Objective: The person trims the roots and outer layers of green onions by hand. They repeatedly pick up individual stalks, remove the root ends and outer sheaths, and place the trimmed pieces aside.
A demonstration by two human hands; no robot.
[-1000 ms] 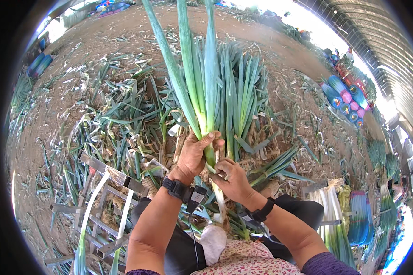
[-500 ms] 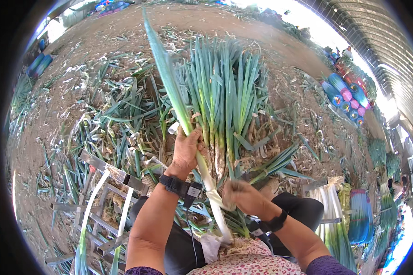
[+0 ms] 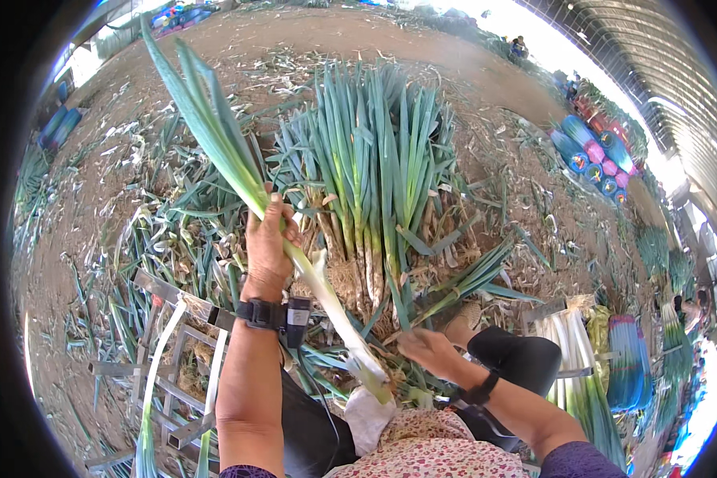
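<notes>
My left hand (image 3: 271, 235) is closed around a long green onion (image 3: 327, 295). Its green leaves (image 3: 211, 131) point up and left. The white stalk slants down toward my lap, its root end near the flowered apron (image 3: 430, 446). My right hand (image 3: 429, 350), fingers curled, is to the right of the stalk and apart from it. A green leaf strip (image 3: 398, 303) meets its fingertips; whether they grip it is hidden. In front of me lies a pile of untrimmed green onions (image 3: 374, 159) with brownish lower stalks.
A metal frame (image 3: 175, 370) on my left bears two peeled green onions (image 3: 158, 374). At my right, white stalks (image 3: 570, 350) rest in another rack beside a blue-wrapped bundle (image 3: 628, 362). Leaf scraps (image 3: 191, 239) litter the ground. Wrapped bundles (image 3: 593, 155) lie farther right.
My left hand has moved left and slightly up with the green onion, whose leaves have swung left. My right hand has moved slightly right and down, away from the stalk.
</notes>
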